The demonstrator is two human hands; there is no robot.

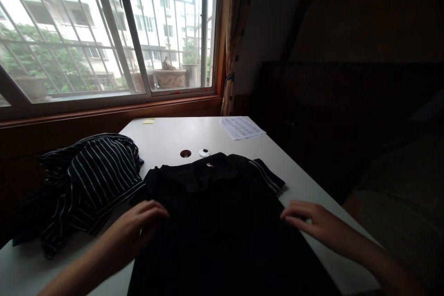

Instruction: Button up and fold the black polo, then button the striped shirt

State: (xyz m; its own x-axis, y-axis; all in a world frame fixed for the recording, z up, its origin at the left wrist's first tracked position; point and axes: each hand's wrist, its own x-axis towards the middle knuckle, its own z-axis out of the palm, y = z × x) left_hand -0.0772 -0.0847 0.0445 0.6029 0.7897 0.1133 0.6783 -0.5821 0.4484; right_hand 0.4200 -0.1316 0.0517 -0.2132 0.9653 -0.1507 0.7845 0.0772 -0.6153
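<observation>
Black short-sleeved collared shirt (215, 236) spread on the white smooth-topped desk (163, 141), collar toward the window, lower end cut off by the bottom edge. Body so dark that folds and buttons can't be made out; small pale label (210, 164) at the neck, too small to read. White stripes show on the right-side sleeve; left-side sleeve hard to make out.

Left hand (138, 219) over the shirt's left edge, fingers bent and close together; thumb mostly hidden, can't tell if cloth is gripped. Right hand (315, 219) at the right edge, thumb and fingers narrow, tips by the fabric; pinch or light touch, can't tell. Right forearm fades into shadow.

Black-and-white striped cloth garment (99, 178) heaped left of the shirt, its shape unclear, dark parts merging with shadow. Round brown-edged hole (185, 153) in the desk, inside unclear; white round cap with dark opening (204, 152) just beside it. Printed white paper sheets (243, 128) at the far right corner, text unreadable.

Outside the glass: brown patterned planter (169, 78) holding a gnarled stump-like thing (167, 64), blurred. Room's right side nearly black.
</observation>
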